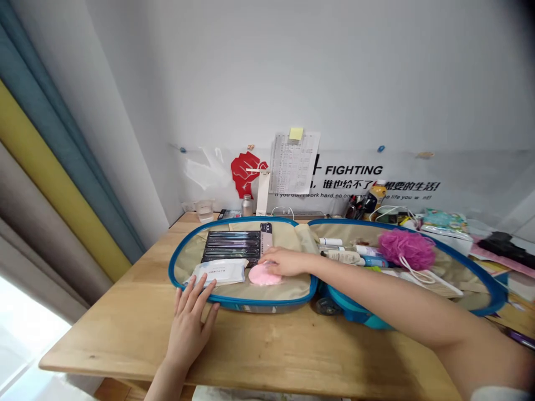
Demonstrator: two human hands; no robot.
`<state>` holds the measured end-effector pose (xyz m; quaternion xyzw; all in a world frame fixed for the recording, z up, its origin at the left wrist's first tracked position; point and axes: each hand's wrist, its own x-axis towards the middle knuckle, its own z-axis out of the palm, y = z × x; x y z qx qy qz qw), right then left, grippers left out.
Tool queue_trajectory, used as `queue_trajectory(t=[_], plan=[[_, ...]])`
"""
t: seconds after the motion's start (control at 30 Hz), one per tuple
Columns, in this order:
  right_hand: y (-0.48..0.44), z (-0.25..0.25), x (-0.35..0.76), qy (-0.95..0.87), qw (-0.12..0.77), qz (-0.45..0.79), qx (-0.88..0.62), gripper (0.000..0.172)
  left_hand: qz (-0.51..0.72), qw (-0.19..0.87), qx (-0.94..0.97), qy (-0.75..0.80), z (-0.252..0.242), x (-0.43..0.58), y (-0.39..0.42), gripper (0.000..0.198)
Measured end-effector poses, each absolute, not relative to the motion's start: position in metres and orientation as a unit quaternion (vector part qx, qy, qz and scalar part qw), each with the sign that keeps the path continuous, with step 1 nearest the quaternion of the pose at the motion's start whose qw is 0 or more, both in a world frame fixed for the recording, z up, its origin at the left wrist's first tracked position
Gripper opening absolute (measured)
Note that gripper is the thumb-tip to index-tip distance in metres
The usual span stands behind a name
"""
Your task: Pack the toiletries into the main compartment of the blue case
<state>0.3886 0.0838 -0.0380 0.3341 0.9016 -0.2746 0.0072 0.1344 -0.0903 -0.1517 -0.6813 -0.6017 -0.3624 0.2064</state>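
1. In the suitcase [267, 302] I count one pink round item [263, 276], one white packet [223, 272], one mesh puff [406, 248].
2. My left hand [190, 317] is open at the suitcase's near rim; my right hand [288, 262] touches the pink round item, whether gripping I cannot tell.
3. The pink round item lies in the suitcase's left half, between my hands.

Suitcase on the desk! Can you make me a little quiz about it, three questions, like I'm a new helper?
1. True or false: the suitcase lies open.
2. Which hand is on the pink thing? A) left B) right
3. Fill in the blank: in the picture, the pouf lies in the ____ half of the suitcase.

Key:
1. True.
2. B, the right hand.
3. Right.
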Motion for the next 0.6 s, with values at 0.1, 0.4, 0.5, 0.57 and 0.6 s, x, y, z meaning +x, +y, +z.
queue_trajectory(t=[0.1, 0.4, 0.5, 0.57, 0.6], plan=[[0.071, -0.041, 0.385, 0.924, 0.047, -0.276, 0.259, 0.047, -0.363, 0.207, -0.683, -0.600, -0.152, 0.134, -0.090, 0.044], [0.063, -0.057, 0.371, 0.937, 0.110, -0.271, 0.193, 0.053, -0.361, 0.214, -0.686, -0.595, -0.153, 0.133, -0.089, 0.046], [0.061, -0.058, 0.368, 0.936, 0.101, -0.265, 0.210, 0.057, -0.361, 0.216, -0.687, -0.593, -0.153, 0.133, -0.090, 0.045], [0.060, -0.053, 0.371, 0.934, 0.094, -0.265, 0.221, 0.063, -0.360, 0.218, -0.687, -0.592, -0.153, 0.133, -0.090, 0.045], [0.060, -0.048, 0.374, 0.933, 0.088, -0.264, 0.227, 0.067, -0.359, 0.220, -0.687, -0.592, -0.152, 0.133, -0.090, 0.046]])
